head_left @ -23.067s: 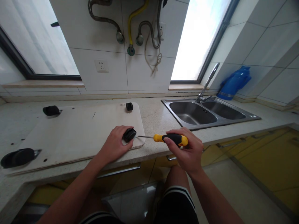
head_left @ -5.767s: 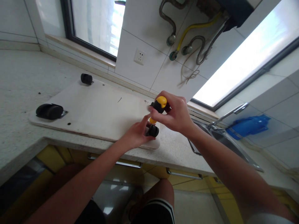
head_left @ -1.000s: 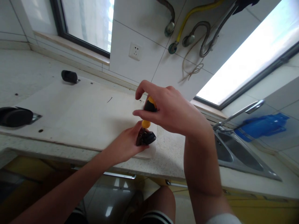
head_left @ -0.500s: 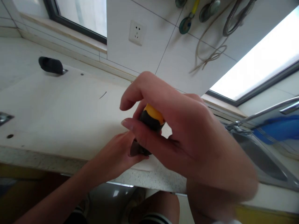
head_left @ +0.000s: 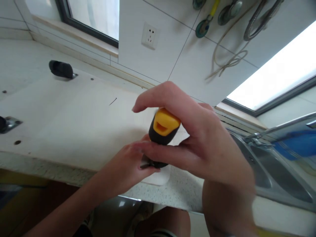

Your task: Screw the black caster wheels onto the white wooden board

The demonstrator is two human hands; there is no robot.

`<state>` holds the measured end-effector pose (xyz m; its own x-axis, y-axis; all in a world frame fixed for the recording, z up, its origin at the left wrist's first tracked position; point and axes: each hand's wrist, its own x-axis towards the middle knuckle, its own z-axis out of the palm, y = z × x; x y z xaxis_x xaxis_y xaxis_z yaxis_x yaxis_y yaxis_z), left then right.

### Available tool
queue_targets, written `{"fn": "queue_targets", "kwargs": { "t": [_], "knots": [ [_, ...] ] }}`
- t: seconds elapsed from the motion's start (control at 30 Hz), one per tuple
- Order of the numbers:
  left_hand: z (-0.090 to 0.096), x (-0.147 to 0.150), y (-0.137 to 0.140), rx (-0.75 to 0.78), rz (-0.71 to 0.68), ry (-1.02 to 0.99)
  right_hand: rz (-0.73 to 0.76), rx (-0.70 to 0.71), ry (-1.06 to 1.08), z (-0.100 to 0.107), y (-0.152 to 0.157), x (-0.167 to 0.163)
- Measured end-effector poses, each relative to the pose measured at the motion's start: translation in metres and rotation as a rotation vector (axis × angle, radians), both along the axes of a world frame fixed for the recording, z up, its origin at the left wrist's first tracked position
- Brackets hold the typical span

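My right hand [head_left: 207, 141] is wrapped around the yellow and black handle of a screwdriver [head_left: 166, 123], thumb on the near side and index finger arched over the far side. The handle points up towards me; its shaft and tip are hidden. Below it, my left hand [head_left: 125, 164] grips what looks like a caster wheel [head_left: 146, 162], of which only some metal and a dark part show. Both hands are over the right end of a white board [head_left: 81, 121] lying on the counter. Two black casters, one at the back [head_left: 61, 69] and one at the left edge [head_left: 3, 124], are on the board.
A speckled counter edge [head_left: 182, 191] runs along the front. At the right is a steel double sink [head_left: 261, 161] with a faucet [head_left: 256, 136] and a blue item [head_left: 296, 144]. A socket [head_left: 150, 35], pipe valves and a tied cord [head_left: 232, 62] are on the tiled wall.
My right hand has turned and shifted slightly around the screwdriver handle, whose yellow end now shows more. The whole view has moved a little; my left hand stays on the caster.
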<state>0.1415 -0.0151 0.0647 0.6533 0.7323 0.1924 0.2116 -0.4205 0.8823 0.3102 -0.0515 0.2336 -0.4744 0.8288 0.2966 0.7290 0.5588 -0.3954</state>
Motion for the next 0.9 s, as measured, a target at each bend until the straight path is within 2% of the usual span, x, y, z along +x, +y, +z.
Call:
{"fn": "queue_targets", "kwargs": {
  "t": [0.13,0.33,0.4,0.53,0.6,0.7,0.9],
  "knots": [
    [-0.007,-0.001,0.0,0.007,-0.004,0.018,-0.14,0.08,0.027,-0.006,0.001,-0.004],
    [-0.006,-0.001,0.001,-0.009,-0.025,-0.019,-0.044,-0.068,0.162,0.001,-0.004,0.0],
    [-0.007,-0.001,0.0,0.001,-0.015,-0.009,-0.057,0.0,0.167,-0.001,-0.005,-0.002],
    [-0.009,-0.001,0.0,0.014,-0.008,-0.015,-0.148,0.182,0.022,-0.006,-0.002,-0.002],
    [-0.009,-0.001,0.0,0.016,-0.01,-0.025,-0.186,0.228,-0.036,-0.007,0.0,-0.001],
    [-0.008,-0.001,0.001,0.011,-0.013,-0.031,-0.215,0.234,-0.072,-0.008,0.0,-0.001],
    [-0.005,-0.001,0.001,-0.049,-0.048,-0.062,-0.262,0.175,0.036,-0.01,-0.003,-0.008]
  ]
}}
